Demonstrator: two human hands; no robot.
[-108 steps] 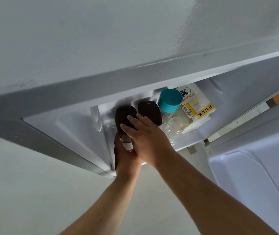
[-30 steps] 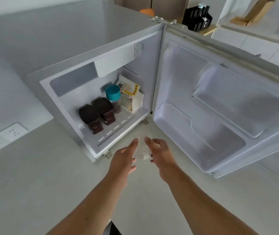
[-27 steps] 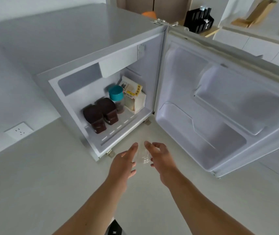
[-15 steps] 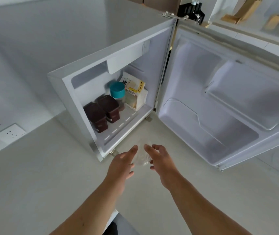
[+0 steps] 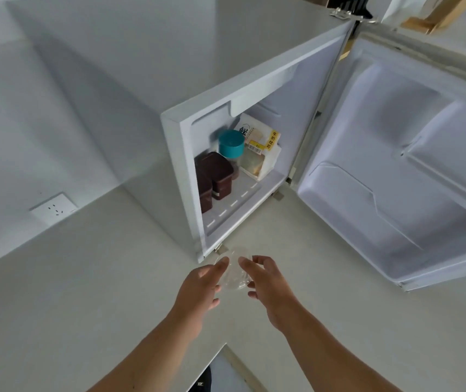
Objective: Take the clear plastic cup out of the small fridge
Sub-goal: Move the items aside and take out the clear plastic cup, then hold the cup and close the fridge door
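The clear plastic cup (image 5: 234, 271) is outside the small white fridge (image 5: 175, 154), just in front of its lower front corner, above the pale counter. It sits between my left hand (image 5: 200, 287) and my right hand (image 5: 268, 281). The fingertips of both hands touch its sides, so both hands hold it. The cup is faint and see-through, and I cannot tell whether its base rests on the counter. The fridge door (image 5: 401, 171) stands wide open to the right.
Inside the fridge stand two dark brown containers (image 5: 216, 176), a jar with a teal lid (image 5: 231, 142) and a white food package (image 5: 260, 151). A wall socket (image 5: 53, 209) is at the left. The counter's front edge (image 5: 220, 349) lies near my arms.
Earlier both hands reached among the containers inside the fridge; they now hold the cup outside it. Over the last second the hands barely move while the view shifts.
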